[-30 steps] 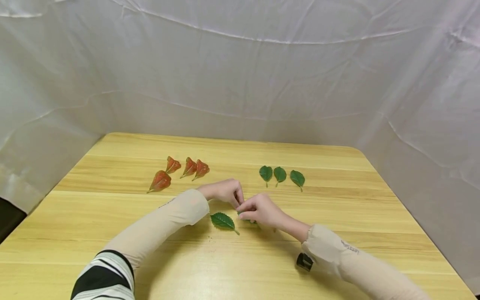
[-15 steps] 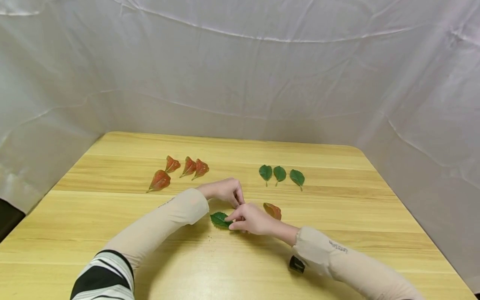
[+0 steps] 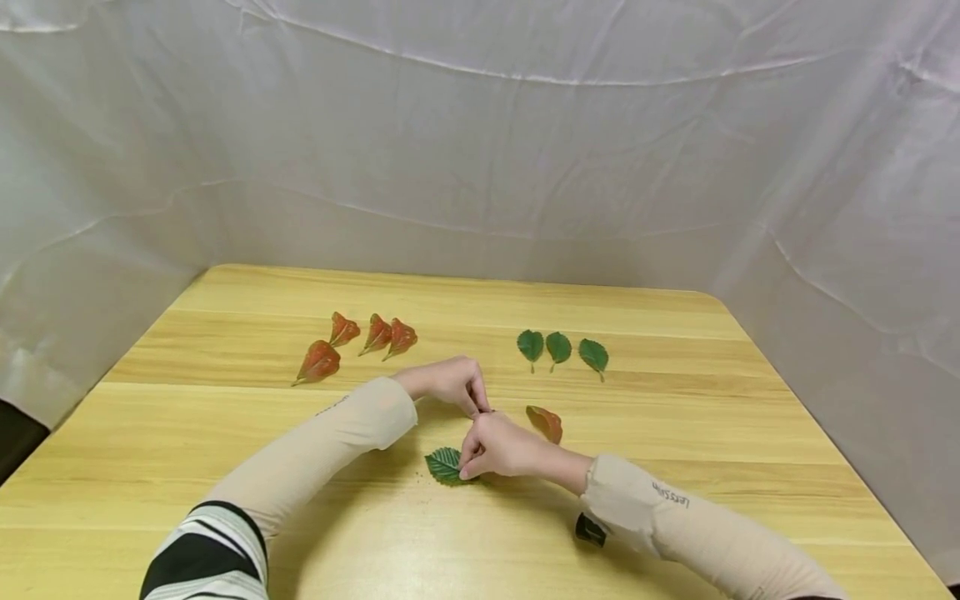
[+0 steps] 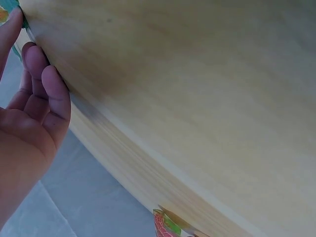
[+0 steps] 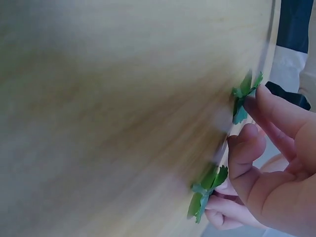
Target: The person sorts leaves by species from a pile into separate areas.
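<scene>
My right hand (image 3: 506, 448) pinches the stem end of a veined green leaf (image 3: 444, 465) near the middle of the table. In the right wrist view this leaf (image 5: 243, 98) is between my thumb and fingertips. Just beyond, my left hand (image 3: 450, 383) reaches in with bent fingers, its tips low at the wood. A second green leaf (image 5: 207, 192) is at those left fingertips in the right wrist view; the head view mostly hides it behind my right hand. In the left wrist view, a green edge (image 4: 10, 6) meets my left thumb.
On the wooden table (image 3: 225, 467), several red leaves (image 3: 321, 362) lie at back left. Three green leaves (image 3: 558, 347) stand in a row at back right. A curled red leaf (image 3: 546, 423) lies right of my hands. Pale cloth (image 3: 480, 167) surrounds the table.
My right hand has left the spot by my left fingertips and come nearer, taking hold of the near green leaf, which has shifted slightly nearer. This uncovered the curled red leaf. My left hand stays put.
</scene>
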`<state>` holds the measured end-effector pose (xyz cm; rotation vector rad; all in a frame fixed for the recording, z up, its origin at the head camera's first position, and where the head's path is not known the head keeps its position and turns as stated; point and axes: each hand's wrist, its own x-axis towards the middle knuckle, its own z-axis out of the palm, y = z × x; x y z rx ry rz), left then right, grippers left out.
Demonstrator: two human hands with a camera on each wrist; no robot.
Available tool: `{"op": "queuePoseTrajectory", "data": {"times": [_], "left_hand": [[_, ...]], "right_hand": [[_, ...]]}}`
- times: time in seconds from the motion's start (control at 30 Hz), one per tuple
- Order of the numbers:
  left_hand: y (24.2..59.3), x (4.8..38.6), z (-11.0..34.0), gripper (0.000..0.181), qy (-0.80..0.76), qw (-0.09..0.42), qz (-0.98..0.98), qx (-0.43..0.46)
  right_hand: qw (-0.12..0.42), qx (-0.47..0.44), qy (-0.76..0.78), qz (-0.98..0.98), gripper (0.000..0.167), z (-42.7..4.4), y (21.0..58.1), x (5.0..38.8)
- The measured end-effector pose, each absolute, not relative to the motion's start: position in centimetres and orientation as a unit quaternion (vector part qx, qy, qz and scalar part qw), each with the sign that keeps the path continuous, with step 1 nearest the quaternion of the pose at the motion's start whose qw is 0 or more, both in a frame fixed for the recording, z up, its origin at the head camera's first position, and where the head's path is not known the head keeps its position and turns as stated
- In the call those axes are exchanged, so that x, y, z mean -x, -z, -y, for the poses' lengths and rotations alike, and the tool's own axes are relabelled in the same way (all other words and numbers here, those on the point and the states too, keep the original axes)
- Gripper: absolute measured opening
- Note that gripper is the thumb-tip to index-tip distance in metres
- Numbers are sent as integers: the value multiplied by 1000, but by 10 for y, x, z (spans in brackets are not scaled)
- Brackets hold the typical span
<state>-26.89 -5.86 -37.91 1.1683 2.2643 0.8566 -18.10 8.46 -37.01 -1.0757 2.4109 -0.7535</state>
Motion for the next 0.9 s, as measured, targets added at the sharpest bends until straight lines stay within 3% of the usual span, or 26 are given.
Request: {"op": "queuePoseTrajectory", "data": {"times": [0.53,0.9], "left_hand": [[381,270,59,13,-315,227,-825,-411],[378,267,59,13,-320,227,-827,-403]], "right_hand": [[150,424,184,-874,21,-85,369,171],[200,407,209,-866,16,-95,364,169]]}}
